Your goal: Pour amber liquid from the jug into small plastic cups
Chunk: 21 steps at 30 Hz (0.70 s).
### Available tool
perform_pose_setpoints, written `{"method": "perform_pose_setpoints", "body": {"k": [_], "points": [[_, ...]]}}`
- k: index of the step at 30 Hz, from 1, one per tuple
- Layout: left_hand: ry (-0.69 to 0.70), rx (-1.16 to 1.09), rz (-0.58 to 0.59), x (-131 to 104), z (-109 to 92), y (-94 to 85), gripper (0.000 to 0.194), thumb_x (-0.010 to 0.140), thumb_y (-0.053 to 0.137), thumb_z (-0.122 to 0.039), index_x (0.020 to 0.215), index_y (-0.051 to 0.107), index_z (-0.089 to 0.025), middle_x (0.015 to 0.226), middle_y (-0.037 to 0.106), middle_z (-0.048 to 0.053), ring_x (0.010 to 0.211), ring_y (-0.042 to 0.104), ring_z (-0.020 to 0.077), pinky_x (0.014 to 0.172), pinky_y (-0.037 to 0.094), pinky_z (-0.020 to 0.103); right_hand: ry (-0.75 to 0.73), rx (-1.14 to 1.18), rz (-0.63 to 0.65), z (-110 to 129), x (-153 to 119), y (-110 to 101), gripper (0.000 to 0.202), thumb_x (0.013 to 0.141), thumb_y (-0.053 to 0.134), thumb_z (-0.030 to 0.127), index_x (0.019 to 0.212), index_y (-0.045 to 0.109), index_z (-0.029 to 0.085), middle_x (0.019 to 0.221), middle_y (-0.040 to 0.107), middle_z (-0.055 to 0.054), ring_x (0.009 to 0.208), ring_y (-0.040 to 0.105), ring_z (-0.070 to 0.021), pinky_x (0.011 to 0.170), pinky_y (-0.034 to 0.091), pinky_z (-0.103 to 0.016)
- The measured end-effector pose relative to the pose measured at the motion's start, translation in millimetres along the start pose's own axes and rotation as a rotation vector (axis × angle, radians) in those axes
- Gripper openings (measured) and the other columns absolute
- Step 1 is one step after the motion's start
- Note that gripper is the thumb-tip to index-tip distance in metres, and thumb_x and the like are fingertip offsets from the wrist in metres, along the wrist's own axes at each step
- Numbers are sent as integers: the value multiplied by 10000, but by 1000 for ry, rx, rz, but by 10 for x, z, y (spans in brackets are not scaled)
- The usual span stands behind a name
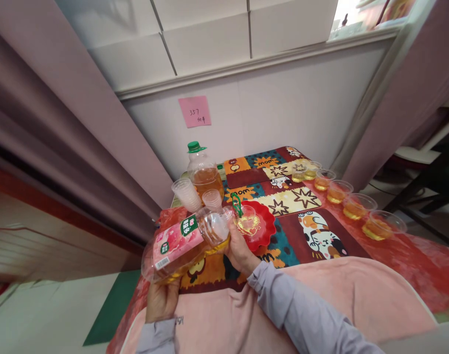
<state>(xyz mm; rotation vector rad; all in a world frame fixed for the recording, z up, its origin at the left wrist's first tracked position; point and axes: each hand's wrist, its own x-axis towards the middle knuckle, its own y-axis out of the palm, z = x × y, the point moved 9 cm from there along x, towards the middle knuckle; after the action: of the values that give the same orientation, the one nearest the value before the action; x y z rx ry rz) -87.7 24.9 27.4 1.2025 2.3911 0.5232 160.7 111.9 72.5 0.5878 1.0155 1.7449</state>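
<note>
A large clear juice bottle with a pink label and amber liquid inside lies tilted in my two hands, its neck toward the right. My left hand supports the underside near the base. Around the neck end closes my right hand. The bottle's mouth points over a scalloped red plate, where a clear plastic cup sits. A green strap handle stands up by the neck. Behind the bottle are a stack of clear cups and a smaller stack.
Another juice bottle with a green cap stands upright at the back left. Along the right edge runs a row of several cups holding yellow liquid. Patterned mats and a pink towel cover the table; a pink note is on the wall.
</note>
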Motion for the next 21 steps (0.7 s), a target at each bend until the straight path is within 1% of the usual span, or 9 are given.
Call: {"method": "perform_pose_setpoints", "body": {"k": [3,8,12,16,18,21], "points": [[-16,-15,19,41,33,-57,415,996,644,-301,1394,723,-388,1398,771,3,1392,668,206,1102,588,327,-2,-3,-2,-4,7,-8,658,1003,576,744,1467,579,277,1165,833,-81,1009,815,-286,783,712,-491],[-15,-2,35,20,14,-6,429,996,637,-302,1394,713,-441,1444,745,-51,1431,637,204,1144,566,344,0,-13,-16,-4,11,-27,702,979,587,772,1464,585,265,1150,833,-82,1013,812,-293,782,710,-501],[-24,1,10,-25,-7,50,423,984,646,-309,1383,716,-431,1457,737,-49,1483,590,219,1185,540,369,6,0,-5,19,-6,3,678,983,582,770,1448,604,277,1190,825,-92,1031,809,-300,776,711,-503],[-37,1,-32,-52,3,45,413,972,653,-312,1369,729,-399,1468,734,-33,1561,500,247,1190,536,385,15,-4,-21,32,-16,4,696,973,604,764,1472,587,279,1215,820,-93,1046,806,-299,781,714,-504],[-38,10,-45,-58,8,37,384,969,666,-320,1340,744,-382,1477,728,-27,1570,487,255,1179,542,381,8,-6,-24,37,-14,4,720,964,606,777,1475,582,270,1216,820,-97,1048,806,-299,782,714,-505],[-32,20,-34,-58,2,47,369,984,657,-307,1334,747,-383,1482,724,-29,1571,485,238,1162,548,368,8,0,-16,31,-11,13,725,963,598,787,1468,585,267,1212,822,-100,1053,807,-303,776,713,-507]]}}
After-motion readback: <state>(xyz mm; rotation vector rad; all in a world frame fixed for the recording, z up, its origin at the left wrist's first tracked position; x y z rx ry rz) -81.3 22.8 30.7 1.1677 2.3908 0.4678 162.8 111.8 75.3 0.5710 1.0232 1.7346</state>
